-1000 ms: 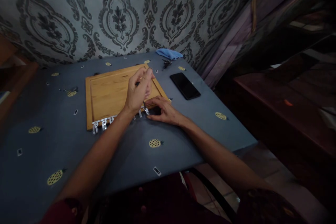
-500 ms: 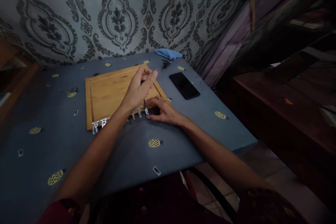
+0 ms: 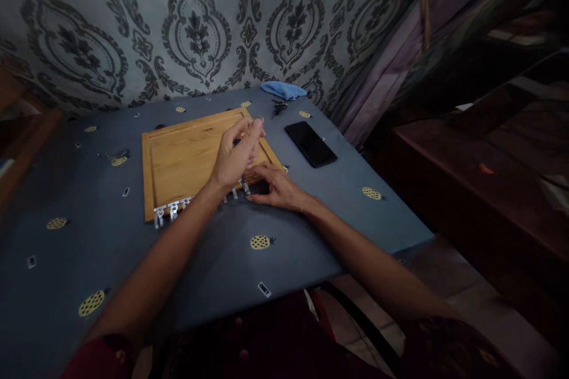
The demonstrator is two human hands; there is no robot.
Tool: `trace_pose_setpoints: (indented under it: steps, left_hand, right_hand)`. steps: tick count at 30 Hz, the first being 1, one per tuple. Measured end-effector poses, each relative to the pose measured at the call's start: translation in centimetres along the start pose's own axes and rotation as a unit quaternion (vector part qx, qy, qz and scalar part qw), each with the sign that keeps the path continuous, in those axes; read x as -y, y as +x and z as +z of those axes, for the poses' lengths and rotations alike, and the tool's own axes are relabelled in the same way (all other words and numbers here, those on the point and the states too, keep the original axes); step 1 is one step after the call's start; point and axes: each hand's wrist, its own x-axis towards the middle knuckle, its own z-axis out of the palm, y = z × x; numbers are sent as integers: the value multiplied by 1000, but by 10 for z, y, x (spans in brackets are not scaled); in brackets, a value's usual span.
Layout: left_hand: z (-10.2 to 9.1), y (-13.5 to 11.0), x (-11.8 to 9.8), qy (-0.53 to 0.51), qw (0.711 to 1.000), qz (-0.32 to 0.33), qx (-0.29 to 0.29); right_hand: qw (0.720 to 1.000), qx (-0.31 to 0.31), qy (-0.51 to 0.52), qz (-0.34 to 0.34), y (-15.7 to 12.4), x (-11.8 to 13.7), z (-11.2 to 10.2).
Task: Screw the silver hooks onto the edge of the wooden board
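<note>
A wooden board (image 3: 182,157) lies on the blue table cover (image 3: 222,260). A metal strip of hooks (image 3: 171,209) runs along the board's near edge. My left hand (image 3: 235,154) is raised over the board's right part, its fingers pinched on a thin dark tool that stands upright near the strip. My right hand (image 3: 275,186) lies flat with fingers spread on the strip's right end at the board's near right corner.
A black phone (image 3: 310,143) lies right of the board. Behind it are a blue cloth (image 3: 283,89) and a small dark bunch, perhaps keys (image 3: 279,106), by the patterned wall. The table's edge runs along the right and front; dark wooden furniture stands to the right.
My left hand's fingers have shifted slightly at the top of the thin tool. My right hand has stayed in place on the strip.
</note>
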Motion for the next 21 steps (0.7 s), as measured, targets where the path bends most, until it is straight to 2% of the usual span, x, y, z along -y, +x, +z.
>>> trace_pose_setpoints:
  steps: [6,9,11,15,18,21]
  left_hand:
    - [-4,6,-3,-14,986,-52,160]
    - [-9,9,-4,12,983,-45,177]
    - [-12,10,-4,64,988,-16,143]
    - [-15,8,-6,174,984,29,23]
    - [-12,3,-4,165,984,32,-53]
    - [-6,-1,-1,99,991,37,-82]
  right_hand:
    - [1000,-2,-2,-8,0,-4,1]
    - [1000,-4,2,-4,0,-3,1]
    - [1000,-2,3,3,0,-2,0]
    - [1000,7,5,8,1,1,-2]
    - [1000,6,8,4,1,2,-2]
    - [1000,2,9,4,2,2,-1]
